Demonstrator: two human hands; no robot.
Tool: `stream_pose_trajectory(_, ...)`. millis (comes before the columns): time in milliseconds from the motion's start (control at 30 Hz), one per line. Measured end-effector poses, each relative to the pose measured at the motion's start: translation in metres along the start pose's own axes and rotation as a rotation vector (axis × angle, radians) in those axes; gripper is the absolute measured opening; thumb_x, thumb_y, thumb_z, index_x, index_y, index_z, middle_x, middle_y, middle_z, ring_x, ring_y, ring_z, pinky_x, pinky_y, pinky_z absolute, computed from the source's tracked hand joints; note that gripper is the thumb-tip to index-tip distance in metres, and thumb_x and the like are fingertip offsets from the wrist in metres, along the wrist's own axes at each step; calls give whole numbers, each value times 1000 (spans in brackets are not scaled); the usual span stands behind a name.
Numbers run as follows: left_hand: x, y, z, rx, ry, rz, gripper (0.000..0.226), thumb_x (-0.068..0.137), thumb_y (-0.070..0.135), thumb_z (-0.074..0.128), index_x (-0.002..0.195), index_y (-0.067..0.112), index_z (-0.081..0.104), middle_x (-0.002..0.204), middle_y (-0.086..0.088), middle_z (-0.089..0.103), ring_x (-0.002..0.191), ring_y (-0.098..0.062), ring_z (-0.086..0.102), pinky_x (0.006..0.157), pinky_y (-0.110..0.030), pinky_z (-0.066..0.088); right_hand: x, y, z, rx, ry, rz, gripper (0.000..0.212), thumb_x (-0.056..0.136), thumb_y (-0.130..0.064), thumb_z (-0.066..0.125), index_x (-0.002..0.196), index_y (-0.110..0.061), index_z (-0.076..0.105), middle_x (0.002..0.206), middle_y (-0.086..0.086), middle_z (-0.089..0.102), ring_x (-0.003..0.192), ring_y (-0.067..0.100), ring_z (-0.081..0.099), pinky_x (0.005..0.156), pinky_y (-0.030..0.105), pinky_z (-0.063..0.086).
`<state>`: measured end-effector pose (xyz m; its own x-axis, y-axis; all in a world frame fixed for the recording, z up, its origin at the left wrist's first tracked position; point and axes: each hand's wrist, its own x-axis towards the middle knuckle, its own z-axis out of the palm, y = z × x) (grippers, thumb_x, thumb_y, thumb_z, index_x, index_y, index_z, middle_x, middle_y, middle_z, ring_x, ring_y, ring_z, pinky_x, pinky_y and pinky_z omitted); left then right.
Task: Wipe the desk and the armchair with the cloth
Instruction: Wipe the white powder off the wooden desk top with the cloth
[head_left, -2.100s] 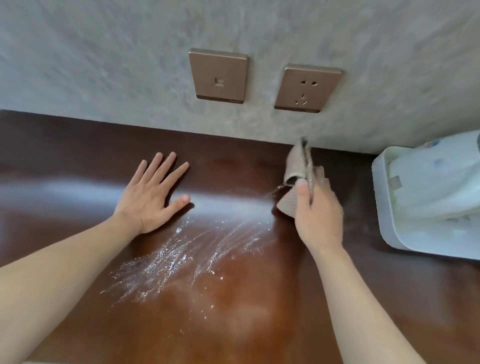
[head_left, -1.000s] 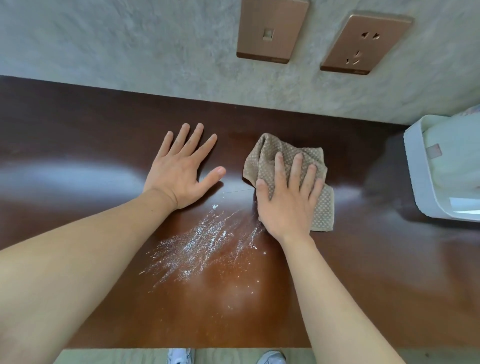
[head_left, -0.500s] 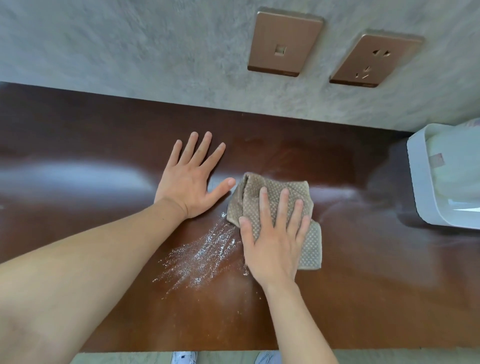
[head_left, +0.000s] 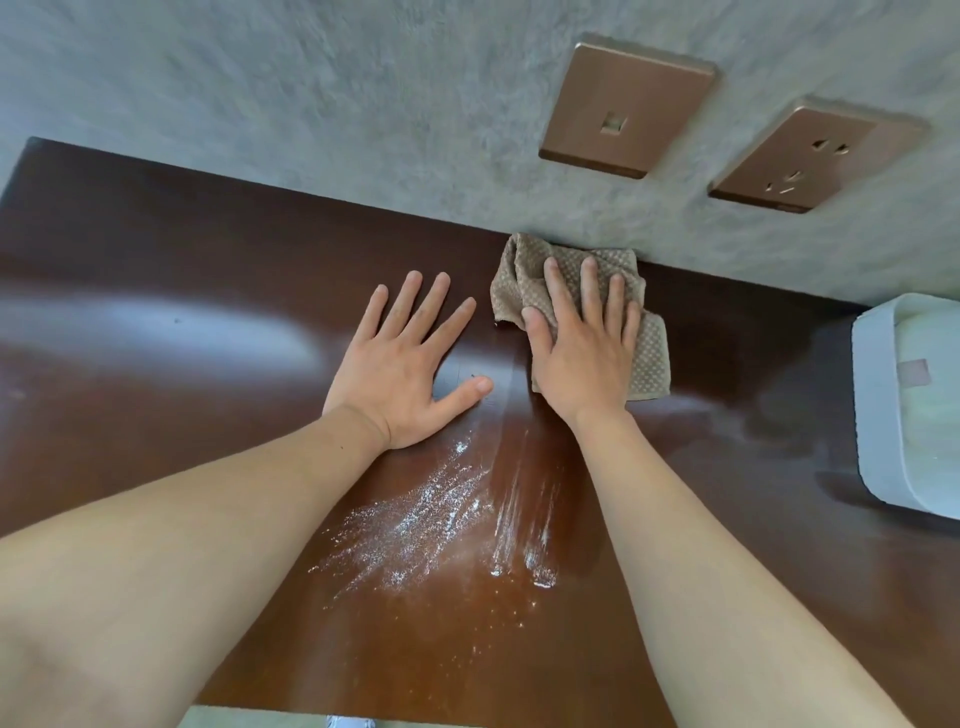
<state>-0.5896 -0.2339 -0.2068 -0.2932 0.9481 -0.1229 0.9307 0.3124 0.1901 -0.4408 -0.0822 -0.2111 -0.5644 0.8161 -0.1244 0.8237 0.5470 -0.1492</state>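
Table: a dark reddish-brown glossy wooden table (head_left: 156, 322) fills most of the head view, its far edge against a grey textured wall (head_left: 311, 104).
Cloth: a crumpled tan waffle-weave cloth (head_left: 649, 358) lies on the table at the far edge, its top fold touching the foot of the wall.
Right hand: the right hand (head_left: 582, 348) lies flat, palm down, on the cloth, fingers (head_left: 587, 291) spread and pointing at the wall; it presses the cloth rather than gripping it, and cloth shows beyond the fingertips and to the right of the hand.
Left hand: the left hand (head_left: 405, 374) rests palm down on bare wood just beside the cloth, spread wide and holding nothing; its thumb points toward the right hand without touching it.
Powder: a patch of white powder (head_left: 431, 525) is scattered on the table between the two forearms, nearer the person than both hands; its right side is drawn into thin streaks running toward the cloth.
Wall plates: two bronze-coloured rectangular wall plates, a switch plate (head_left: 623, 104) and a power socket (head_left: 815, 156), sit on the wall above the cloth.
Container: a white rounded plastic container (head_left: 878, 415) stands on the table at the right edge, well apart from the cloth.
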Motion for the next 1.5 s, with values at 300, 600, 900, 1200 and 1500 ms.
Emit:
stream_pose_trajectory(300, -1, 1, -1, -2, -3, -6, 99, 84, 86, -1, 161, 26, 14, 170, -4, 7, 156, -27, -2, 126, -50, 2, -45, 11, -6, 95, -51, -110, 52, 104, -51, 12, 155, -44, 20, 168, -4, 5, 154, 24, -5, 123, 47, -6)
stream_pose_trajectory(600, -3, -1, 1, -64, 33, 6, 99, 85, 86, -3, 161, 25, 14, 169, -3, 10, 156, -24, 2, 126, -49, 2, -172, 28, 3, 203, -90, 43, 56, 100, -58, -3, 154, -50, 11, 167, -14, -8, 150, 10, -23, 122, 43, -14)
stream_pose_trajectory(900, -54, -19, -15, -331, 87, 78, 83, 94, 67, 17, 159, 16, 25, 168, -8, 15, 156, -26, 4, 127, -45, 3, -264, -1, 14, 299, -94, 173, 59, 96, -63, -7, 154, -51, -1, 164, -17, -16, 149, 8, -26, 119, 38, -21)
stream_pose_trajectory(1200, -124, -53, -5, 29, -48, 34, 76, 94, 70, 7, 160, 32, 15, 170, -5, 7, 156, -29, 0, 126, -51, 1, -256, -41, 29, 112, -85, 209, 62, 96, -65, -5, 153, -45, -16, 166, 0, -20, 150, 25, -26, 119, 51, -17)
stream_pose_trajectory(1500, -115, -55, 3, 55, -11, 27, 72, 97, 70, 7, 160, 35, 16, 169, -4, 10, 156, -29, 4, 126, -52, 7, -139, -51, 23, 67, -49, 90, 66, 97, -63, 1, 154, -36, -18, 167, 1, -11, 152, 27, -16, 121, 53, -13)
